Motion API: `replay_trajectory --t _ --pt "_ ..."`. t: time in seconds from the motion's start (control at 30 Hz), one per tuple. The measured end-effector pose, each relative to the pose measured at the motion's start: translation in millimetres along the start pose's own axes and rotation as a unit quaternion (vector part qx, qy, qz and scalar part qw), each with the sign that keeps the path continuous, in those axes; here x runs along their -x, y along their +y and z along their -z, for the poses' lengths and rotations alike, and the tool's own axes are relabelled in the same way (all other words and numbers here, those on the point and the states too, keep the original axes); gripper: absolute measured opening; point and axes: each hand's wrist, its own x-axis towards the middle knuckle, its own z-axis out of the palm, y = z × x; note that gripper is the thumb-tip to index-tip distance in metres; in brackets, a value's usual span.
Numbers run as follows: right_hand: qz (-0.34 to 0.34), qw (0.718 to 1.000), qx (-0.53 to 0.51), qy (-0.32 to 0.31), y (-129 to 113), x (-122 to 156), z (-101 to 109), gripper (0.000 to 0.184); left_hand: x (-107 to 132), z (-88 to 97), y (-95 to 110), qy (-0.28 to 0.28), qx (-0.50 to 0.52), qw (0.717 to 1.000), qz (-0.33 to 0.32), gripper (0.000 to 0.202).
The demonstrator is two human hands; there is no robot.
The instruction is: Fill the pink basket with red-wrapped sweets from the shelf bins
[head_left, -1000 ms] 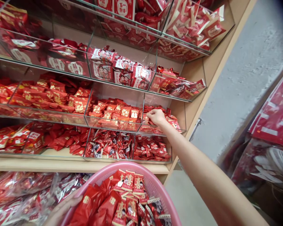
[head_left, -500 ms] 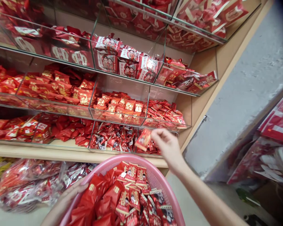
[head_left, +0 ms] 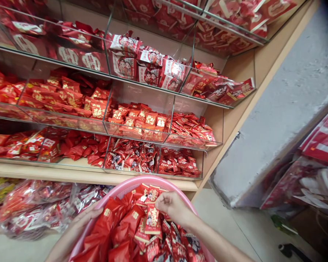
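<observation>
A pink plastic basket (head_left: 158, 181) full of red wrapped sweets stands below the shelves. My left hand (head_left: 83, 222) is closed over its left rim, fingers partly hidden. Over the heap in the basket, my right hand (head_left: 173, 207) pinches a small red candy packet (head_left: 153, 219) with gold lettering by its upper end. Plain red packets (head_left: 131, 222) fill the left part of the basket. Darker red and black packets (head_left: 177, 243) lie at its lower right, close to my right forearm.
Glass-divided shelves (head_left: 142, 87) hold several sorts of red packets. Below them lie clear bags of sweets (head_left: 43, 207). A grey wall (head_left: 262, 153) stands to the right, with red packages (head_left: 322, 138) beyond it.
My right hand has moved down and left from the lowest shelf to the basket, bringing a red candy packet with it. My left hand stays at the rim.
</observation>
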Motion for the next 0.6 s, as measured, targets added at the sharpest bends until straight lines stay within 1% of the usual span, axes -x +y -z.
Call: replay_trajectory --t 0.07,0.13,0.17,0.23,0.3,0.37,0.47,0.53,0.6 --pt "-0.011 0.999 0.031 0.006 1.6 -0.4 -5.7 0.013 -0.1 0.4 0.0 -0.003 -0.008 1.000 0.001 0.052" --pt "0.006 0.994 0.104 0.033 0.7 0.8 -10.1 0.006 1.8 -0.3 -0.6 -0.003 -0.013 1.000 0.001 0.052" --pt "0.026 0.987 0.153 0.051 -1.4 1.8 -11.3 0.004 3.3 -1.0 -1.1 -0.004 -0.014 1.000 0.000 0.052" --pt "0.070 0.963 0.247 0.084 -9.7 3.8 -10.7 0.008 5.9 -2.2 -1.9 -0.008 -0.015 1.000 -0.003 0.051" --pt "0.102 0.944 0.296 0.107 -23.3 4.3 -5.5 0.013 6.4 -2.2 -2.5 -0.003 -0.019 1.000 -0.006 0.049" --pt "0.127 0.933 0.308 0.133 -41.3 2.0 4.4 0.017 3.8 -0.5 -2.5 0.013 -0.026 1.000 -0.005 0.049" --pt "0.184 0.916 0.304 0.188 -75.8 -7.1 27.8 0.020 -3.7 3.9 -2.3 0.035 -0.034 0.999 -0.001 0.051" --pt "0.234 0.892 0.300 0.244 -102.7 -17.2 47.6 0.021 -8.8 6.7 -2.6 0.036 -0.036 0.999 0.000 0.051" --pt "0.282 0.855 0.303 0.311 -129.5 -30.8 69.1 0.020 -13.4 9.5 -3.4 0.036 -0.038 0.999 -0.003 0.050"
